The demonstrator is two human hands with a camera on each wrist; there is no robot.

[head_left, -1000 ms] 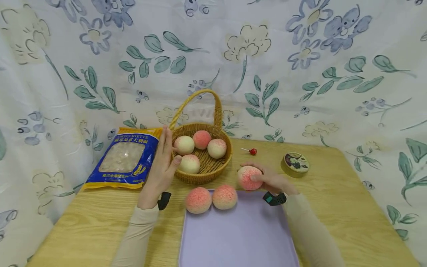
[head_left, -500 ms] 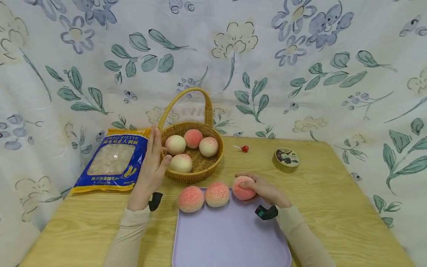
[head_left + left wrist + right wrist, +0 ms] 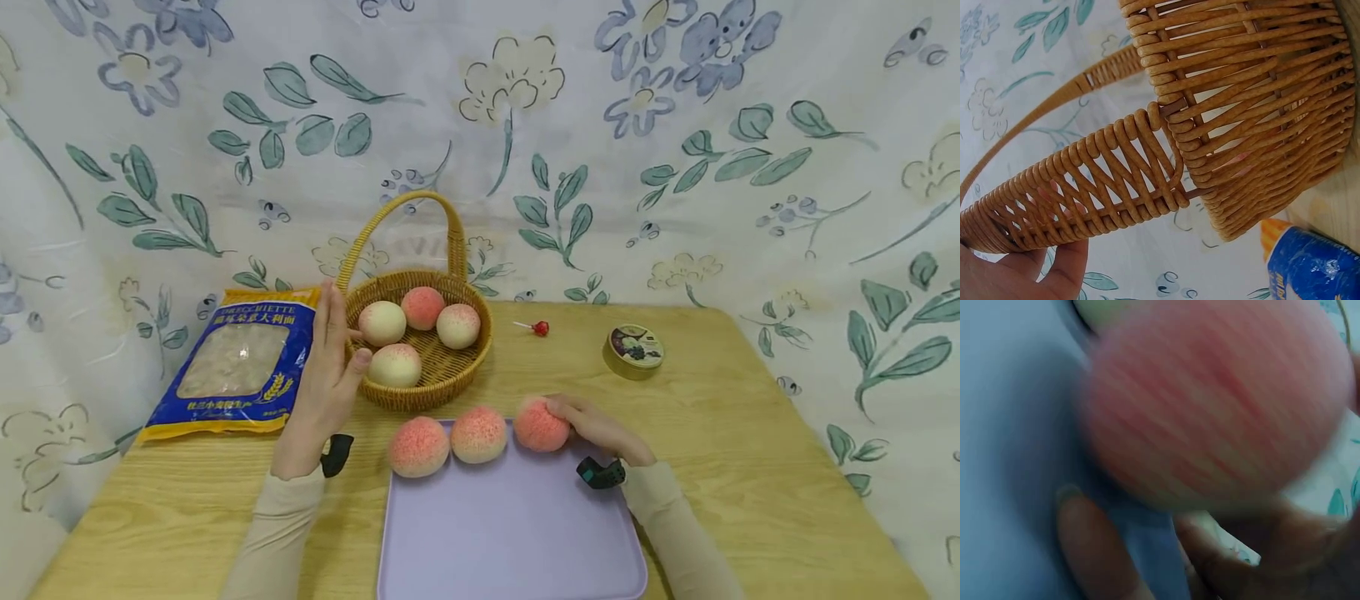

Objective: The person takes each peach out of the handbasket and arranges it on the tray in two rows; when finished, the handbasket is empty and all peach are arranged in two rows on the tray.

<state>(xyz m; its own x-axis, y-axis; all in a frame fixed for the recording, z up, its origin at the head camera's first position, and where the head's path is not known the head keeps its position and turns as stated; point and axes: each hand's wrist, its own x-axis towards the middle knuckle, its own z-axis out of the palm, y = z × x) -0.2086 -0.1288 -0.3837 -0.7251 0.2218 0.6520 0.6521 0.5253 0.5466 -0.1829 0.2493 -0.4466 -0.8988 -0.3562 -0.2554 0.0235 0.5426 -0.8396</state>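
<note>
My right hand (image 3: 600, 429) has its fingers round the right side of a pink peach (image 3: 538, 427) at the tray's far edge; the right wrist view shows this peach (image 3: 1216, 400) large and blurred, the thumb (image 3: 1094, 544) off its surface. Two more peaches, the middle one (image 3: 478, 435) and the left one (image 3: 418, 447), lie beside it along the lilac tray's (image 3: 510, 533) edge. My left hand (image 3: 322, 387), fingers straight, stands beside the wicker basket (image 3: 420, 396). In the left wrist view its fingers (image 3: 1066, 269) are at the basket handle (image 3: 1085, 169); contact is unclear. Several peaches sit inside the basket.
A blue and yellow pasta bag (image 3: 232, 362) lies left of the basket, partly behind my left hand. A red lollipop (image 3: 538, 327) and a round tin (image 3: 633, 350) are on the wooden table (image 3: 727, 433) at the back right. A floral curtain (image 3: 480, 125) hangs behind.
My right hand has brought the peach down and left to the tray's far edge, into line with the other two. The peach has turned in the fingers. The head view has shifted.
</note>
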